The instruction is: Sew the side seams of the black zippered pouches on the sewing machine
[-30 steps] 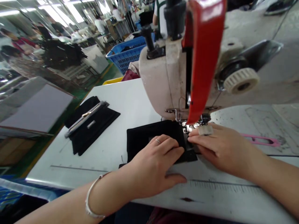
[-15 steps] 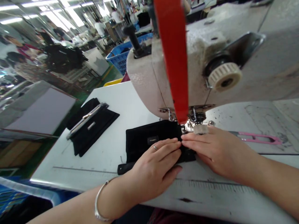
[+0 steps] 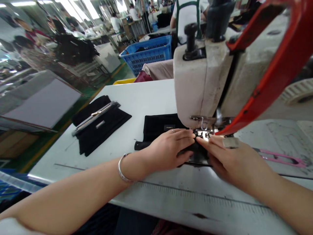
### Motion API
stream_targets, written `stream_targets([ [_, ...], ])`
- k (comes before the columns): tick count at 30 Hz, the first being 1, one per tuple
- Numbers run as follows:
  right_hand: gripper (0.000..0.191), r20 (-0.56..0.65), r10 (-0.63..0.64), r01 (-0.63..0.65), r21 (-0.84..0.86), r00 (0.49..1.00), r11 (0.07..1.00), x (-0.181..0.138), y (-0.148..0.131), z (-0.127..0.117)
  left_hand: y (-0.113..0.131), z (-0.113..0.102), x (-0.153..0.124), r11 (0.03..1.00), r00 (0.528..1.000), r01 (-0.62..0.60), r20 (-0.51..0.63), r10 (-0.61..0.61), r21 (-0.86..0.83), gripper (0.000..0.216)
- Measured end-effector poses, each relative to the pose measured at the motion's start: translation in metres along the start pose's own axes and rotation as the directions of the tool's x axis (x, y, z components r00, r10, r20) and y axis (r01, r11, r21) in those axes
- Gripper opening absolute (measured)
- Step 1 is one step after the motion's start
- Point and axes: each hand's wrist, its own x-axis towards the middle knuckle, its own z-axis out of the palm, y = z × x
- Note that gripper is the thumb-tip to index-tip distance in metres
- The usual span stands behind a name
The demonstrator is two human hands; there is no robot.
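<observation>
A black fabric piece with a small label lies on the white table under the head of a beige sewing machine. My left hand lies flat on the fabric, fingers pointing right toward the presser foot. My right hand presses the fabric's right part from the other side, its fingertips meeting the left hand's just in front of the needle. A taped patch sits on my right index finger. A red guard slants over the needle area.
A stack of black fabric pieces with a metal-edged ruler lies on the table's left. Pink thread snips lie at the right. A blue basket and other workers stand behind the table.
The view has swung, so the machine head sits further right. The fabric has slid further under the presser foot, and both hands have moved up and right with it.
</observation>
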Motion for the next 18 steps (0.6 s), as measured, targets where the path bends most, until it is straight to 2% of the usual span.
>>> stream_targets([
  [5, 0.032, -0.054, -0.004, 0.006, 0.032, 0.999, 0.999, -0.003, 0.003, -0.008, -0.006, 0.002, 0.002, 1.0, 1.0, 0.005, -0.025, -0.005, -0.014, 0.03],
  [8, 0.02, -0.11, 0.108, -0.111, -0.02, 0.988, 0.994, -0.004, 0.01, -0.015, -0.016, 0.001, 0.003, 0.998, 1.0, -0.016, -0.024, 0.015, -0.068, 0.027],
  [11, 0.023, -0.097, 0.187, -0.196, -0.096, 0.978, 0.976, -0.002, 0.017, -0.017, -0.031, -0.004, 0.005, 0.987, 0.995, -0.096, -0.009, 0.095, -0.13, 0.022],
  [15, 0.03, -0.035, 0.189, -0.191, -0.124, 0.981, 0.974, 0.001, 0.022, -0.016, -0.043, -0.01, 0.006, 0.987, 0.99, -0.135, -0.044, 0.132, -0.082, 0.021],
  [18, 0.03, -0.027, 0.133, -0.136, -0.101, 0.991, 0.986, 0.002, 0.02, -0.015, -0.039, -0.01, 0.007, 0.988, 0.985, -0.152, -0.076, 0.153, 0.018, 0.028],
])
